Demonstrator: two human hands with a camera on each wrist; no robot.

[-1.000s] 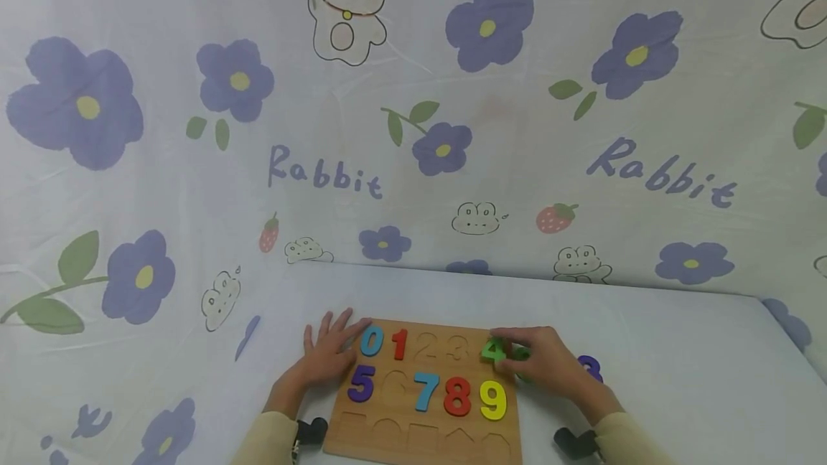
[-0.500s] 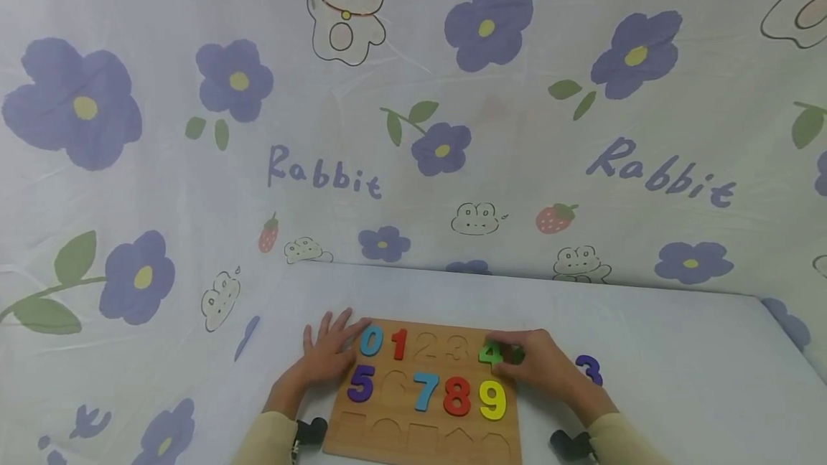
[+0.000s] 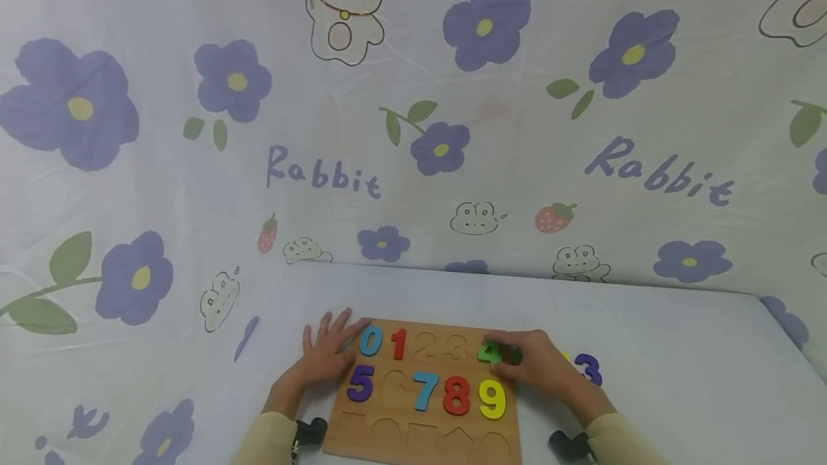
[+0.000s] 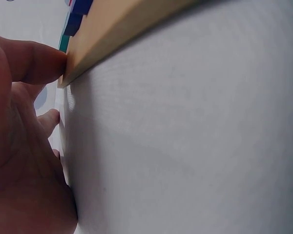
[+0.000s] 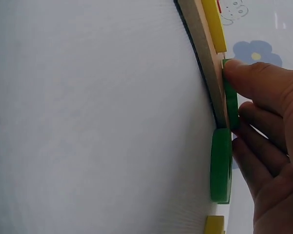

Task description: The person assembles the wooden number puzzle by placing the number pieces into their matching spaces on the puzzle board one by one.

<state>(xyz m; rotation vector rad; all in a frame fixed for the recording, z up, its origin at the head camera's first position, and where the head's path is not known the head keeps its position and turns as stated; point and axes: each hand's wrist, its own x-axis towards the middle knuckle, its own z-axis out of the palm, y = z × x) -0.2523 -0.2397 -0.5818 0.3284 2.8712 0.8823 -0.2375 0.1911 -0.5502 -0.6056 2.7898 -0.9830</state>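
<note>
My right hand pinches a green number 4 between thumb and fingers, at the upper right corner of the wooden number board. In the right wrist view the thumb lies on the near side of the 4, which sits against the board's face. Whether it is fully down in its recess I cannot tell. My left hand rests at the board's upper left edge with fingers spread. In the left wrist view, its thumb touches the board's side.
Number pieces 0, 1, 5, 7, 8 and 9 sit on the board. Right of it lie a green piece, a yellow piece and a purple 3.
My right hand has shifted slightly left with the green 4, onto the board's upper right corner. More of the purple 3 now shows past the wrist. The left hand stays put.
</note>
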